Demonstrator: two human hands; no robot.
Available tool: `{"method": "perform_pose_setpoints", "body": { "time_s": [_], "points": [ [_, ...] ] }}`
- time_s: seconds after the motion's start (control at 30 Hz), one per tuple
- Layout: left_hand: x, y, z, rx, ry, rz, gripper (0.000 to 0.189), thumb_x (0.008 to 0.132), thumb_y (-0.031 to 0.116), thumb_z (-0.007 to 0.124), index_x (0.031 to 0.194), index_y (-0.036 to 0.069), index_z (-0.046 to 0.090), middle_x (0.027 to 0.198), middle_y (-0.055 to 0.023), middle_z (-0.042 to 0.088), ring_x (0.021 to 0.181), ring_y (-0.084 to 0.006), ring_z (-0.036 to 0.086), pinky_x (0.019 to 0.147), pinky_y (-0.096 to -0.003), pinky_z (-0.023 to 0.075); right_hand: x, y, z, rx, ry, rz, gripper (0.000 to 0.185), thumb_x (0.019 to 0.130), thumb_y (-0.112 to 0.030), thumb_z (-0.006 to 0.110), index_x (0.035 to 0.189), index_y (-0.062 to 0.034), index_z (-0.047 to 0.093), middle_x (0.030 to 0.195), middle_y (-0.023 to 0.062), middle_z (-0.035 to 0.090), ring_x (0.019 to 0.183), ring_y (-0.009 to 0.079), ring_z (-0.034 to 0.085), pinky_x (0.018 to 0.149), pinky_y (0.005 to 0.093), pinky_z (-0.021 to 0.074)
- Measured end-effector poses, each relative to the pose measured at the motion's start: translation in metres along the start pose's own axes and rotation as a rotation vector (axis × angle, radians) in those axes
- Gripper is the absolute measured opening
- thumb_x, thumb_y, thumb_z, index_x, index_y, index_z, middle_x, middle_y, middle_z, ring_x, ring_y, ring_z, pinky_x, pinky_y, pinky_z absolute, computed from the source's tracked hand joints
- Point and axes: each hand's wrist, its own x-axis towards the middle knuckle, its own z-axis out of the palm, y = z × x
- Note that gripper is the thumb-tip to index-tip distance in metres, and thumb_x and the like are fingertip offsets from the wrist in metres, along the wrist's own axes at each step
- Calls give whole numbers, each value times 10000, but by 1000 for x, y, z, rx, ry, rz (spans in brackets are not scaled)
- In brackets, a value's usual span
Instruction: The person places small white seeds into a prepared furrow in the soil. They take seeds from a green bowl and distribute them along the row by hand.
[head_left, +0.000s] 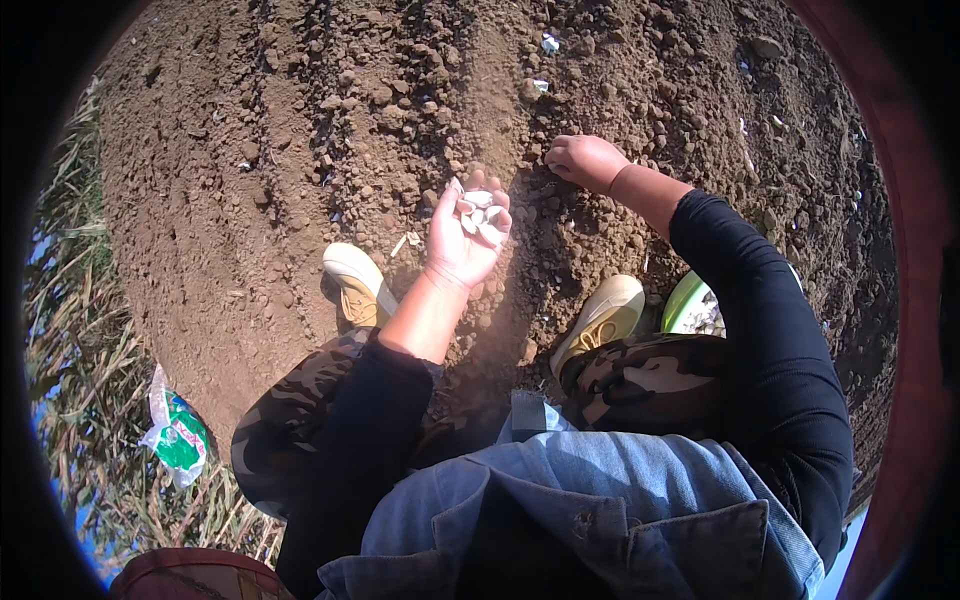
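Palm up, my left hand (469, 240) cups several pale garlic cloves (480, 214) over the tilled soil, its fingers curled loosely around them. Ahead and to the right, my right hand (581, 159) is low at the soil with its fingers bent together. Whether anything is between those fingertips cannot be told, as they face down and away. A shallow furrow (491, 97) runs away from me between the hands. Near my right shoe stands a light green bowl (681, 300) with many pale pieces in it, partly hidden by my right sleeve.
My shoes (360, 289) stand apart on cloddy soil. Small white scraps (550, 43) lie farther ahead. A green and clear plastic bag (180, 442) is at the left, beside dry stalks (82, 300). Dry plant bits (405, 241) lie near my left shoe.
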Motion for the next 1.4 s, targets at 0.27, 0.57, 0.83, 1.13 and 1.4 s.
{"method": "perform_pose_setpoints", "body": {
  "time_s": [0.27, 0.57, 0.83, 1.13, 1.4],
  "points": [
    [8, 3, 2, -19, -57, -3, 335, 992, 356, 398, 1068, 96, 595, 1049, -86, 600, 920, -226, 593, 737, -350, 540, 4, -8, -1, -316, -271, 21, 142, 836, -113, 527, 901, -32, 625, 869, 125, 654, 810, 311, 655, 688, 414, 536],
    [23, 8, 12, -27, -163, 30, 415, 1001, 378, 364, 1081, 61, 620, 1111, -115, 591, 1051, -248, 563, 902, -422, 503, 25, -36, -19, -277, -296, 82, 158, 815, -126, 592, 909, -72, 706, 892, 104, 684, 820, 276, 667, 722, 364, 544],
    [57, -2, 20, -37, -11, 150, 434, 1008, 386, 301, 1116, 49, 552, 1122, -147, 572, 1047, -280, 562, 940, -442, 474, -2, -102, -66, 381, 302, -6, 240, 803, -231, 674, 961, -51, 665, 841, 114, 617, 789, 278, 621, 746, 382, 519],
    [65, -6, 11, -26, 96, 149, 365, 993, 332, 355, 1079, 60, 582, 1087, -110, 587, 1001, -244, 569, 917, -424, 473, 6, -81, -67, 417, 73, 42, 216, 720, -200, 688, 919, -121, 720, 787, 89, 694, 677, 269, 655, 678, 375, 529],
    [78, 6, 3, -162, -9, 74, 347, 994, 309, 405, 1044, 28, 602, 1058, -138, 606, 966, -272, 585, 855, -413, 496, 39, 19, -81, 359, 289, 482, 185, 839, -151, 629, 1003, -76, 672, 913, 85, 700, 849, 216, 667, 795, 325, 522]
  ]
}}
